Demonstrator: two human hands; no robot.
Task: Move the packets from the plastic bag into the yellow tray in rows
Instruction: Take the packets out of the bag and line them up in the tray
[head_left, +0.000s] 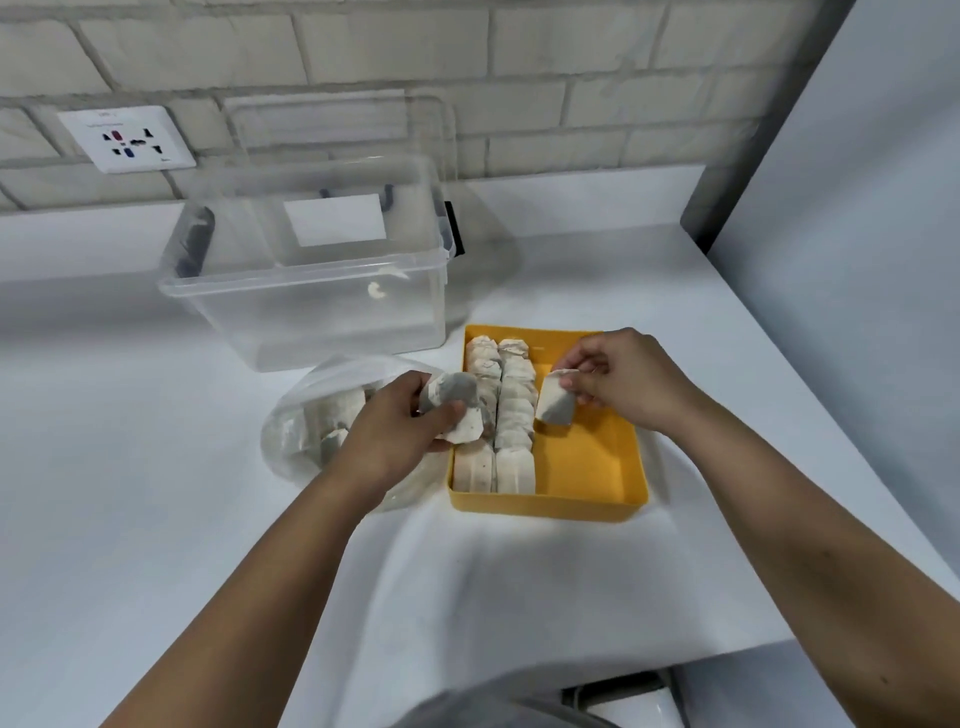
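The yellow tray (587, 478) sits on the white counter, with two rows of white packets (511, 415) filling its left side. My right hand (623, 379) pinches one grey-white packet (555, 408) by its top, upright over the tray just right of the second row. My left hand (395, 431) grips a bunch of packets (457, 402) at the tray's left edge. Left of the tray lies the clear plastic bag (301, 431), with more packets inside, partly hidden by my left hand.
A clear plastic storage box (306, 306) stands behind the bag and tray, its lid (337, 130) leaning on the brick wall. A wall socket (127, 137) is at the back left. The counter's right edge runs diagonally past the tray.
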